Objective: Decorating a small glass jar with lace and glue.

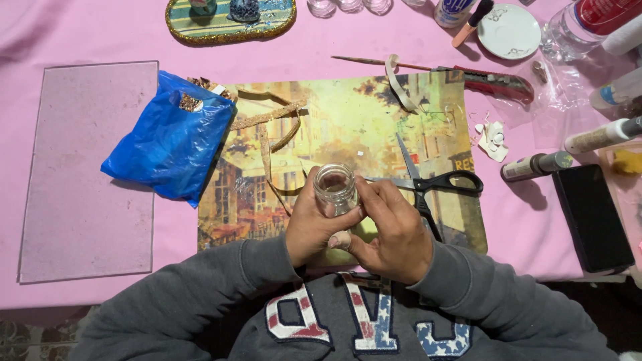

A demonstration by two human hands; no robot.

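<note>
A small clear glass jar (336, 185) with an open mouth is held upright close to my chest, above the near edge of a painted street-scene mat (334, 120). My left hand (313, 224) wraps around the jar's left side and base. My right hand (394, 230) grips it from the right, with fingertips pressed on the jar's lower wall. A strip of beige tape or ribbon seems to lie under my fingers at the jar's base, mostly hidden.
Black-handled scissors (435, 184) lie right of the jar. A blue plastic bag (170, 140), a glass pane (87, 174), a red utility knife (495, 81), paint tubes (535, 165), a black phone (592, 217) and a white dish (508, 30) sit on the pink tablecloth.
</note>
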